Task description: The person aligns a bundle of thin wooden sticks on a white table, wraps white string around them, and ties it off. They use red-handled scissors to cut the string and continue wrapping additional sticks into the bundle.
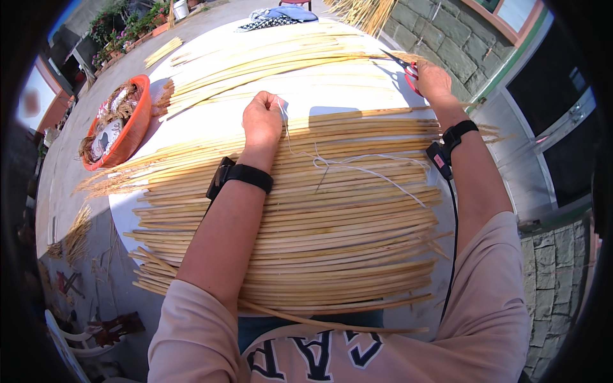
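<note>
My left hand (262, 119) is closed in a pinch on a white string (364, 167), above the far edge of a row of straw-coloured stalks (306, 223). The string trails from my fingertips and lies in loose loops over the stalks, which run side by side across the white table (128, 217). Out at the far right, my right hand (433, 82) grips red-handled scissors (408, 71). Their dark blades appear parted and point left, toward a second spread of stalks (255, 67) at the back of the table.
An orange basket (140, 121) with bundled things inside stands left of the table. Folded blue cloth (287, 14) lies at the back. More stalks (367, 13) stand by the stone wall (440, 45). A black cable (452, 242) hangs from my right wrist. A white chair (76, 345) is at lower left.
</note>
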`<state>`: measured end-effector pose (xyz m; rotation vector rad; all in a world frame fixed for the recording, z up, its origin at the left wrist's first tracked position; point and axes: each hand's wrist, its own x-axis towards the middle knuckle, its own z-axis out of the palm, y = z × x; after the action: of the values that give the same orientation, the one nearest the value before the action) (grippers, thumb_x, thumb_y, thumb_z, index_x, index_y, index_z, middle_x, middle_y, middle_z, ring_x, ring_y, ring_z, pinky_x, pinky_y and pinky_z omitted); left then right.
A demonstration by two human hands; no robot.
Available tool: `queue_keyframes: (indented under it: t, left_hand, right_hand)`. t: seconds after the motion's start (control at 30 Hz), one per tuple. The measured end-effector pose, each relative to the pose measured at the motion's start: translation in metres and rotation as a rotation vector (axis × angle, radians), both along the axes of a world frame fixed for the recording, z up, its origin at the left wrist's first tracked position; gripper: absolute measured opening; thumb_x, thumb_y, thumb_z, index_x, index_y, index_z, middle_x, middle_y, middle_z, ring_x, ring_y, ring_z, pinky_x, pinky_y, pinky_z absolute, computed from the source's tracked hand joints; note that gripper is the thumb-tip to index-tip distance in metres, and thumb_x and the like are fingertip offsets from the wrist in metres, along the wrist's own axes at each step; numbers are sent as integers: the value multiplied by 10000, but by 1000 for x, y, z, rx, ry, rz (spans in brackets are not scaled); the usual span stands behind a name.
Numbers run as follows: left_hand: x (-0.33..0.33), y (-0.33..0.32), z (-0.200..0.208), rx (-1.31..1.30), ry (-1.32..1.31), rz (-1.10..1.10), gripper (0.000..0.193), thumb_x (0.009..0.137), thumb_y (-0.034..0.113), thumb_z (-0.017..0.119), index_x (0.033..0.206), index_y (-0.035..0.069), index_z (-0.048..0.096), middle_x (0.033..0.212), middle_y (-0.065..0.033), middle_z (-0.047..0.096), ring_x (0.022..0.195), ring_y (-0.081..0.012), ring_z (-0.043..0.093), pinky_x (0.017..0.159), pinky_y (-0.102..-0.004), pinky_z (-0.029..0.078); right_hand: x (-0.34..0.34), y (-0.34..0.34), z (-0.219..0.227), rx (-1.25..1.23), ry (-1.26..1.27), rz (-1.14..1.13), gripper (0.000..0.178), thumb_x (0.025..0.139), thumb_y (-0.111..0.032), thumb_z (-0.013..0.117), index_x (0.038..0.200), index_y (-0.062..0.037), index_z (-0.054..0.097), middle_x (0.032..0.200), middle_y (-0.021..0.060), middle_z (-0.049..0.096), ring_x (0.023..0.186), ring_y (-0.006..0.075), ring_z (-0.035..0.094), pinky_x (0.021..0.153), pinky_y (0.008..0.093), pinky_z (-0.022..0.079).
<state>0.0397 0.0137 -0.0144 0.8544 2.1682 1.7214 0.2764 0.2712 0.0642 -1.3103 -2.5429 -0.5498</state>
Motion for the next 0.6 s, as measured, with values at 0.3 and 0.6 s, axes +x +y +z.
queue_keyframes:
  t: [0.3,0.6]
  left_hand:
    - [4,-2,9,121,-110,-27,70,860,28,575,806,46,616,743,-24,601,658,-103,512,650,-240,448]
    - [-5,1,0,29,19,-16,14,799,150,678,797,140,687,996,-79,534,951,-231,493,874,-369,412]
  right_hand:
    - [-33,-119,24,-175,-205,571,491,790,-426,639,1061,-21,579,1016,172,639,960,309,608,811,407,488]
    - [-88,-167,19,-217,-273,560,611,734,-565,647,902,23,633,887,205,651,894,336,620,772,411,502]
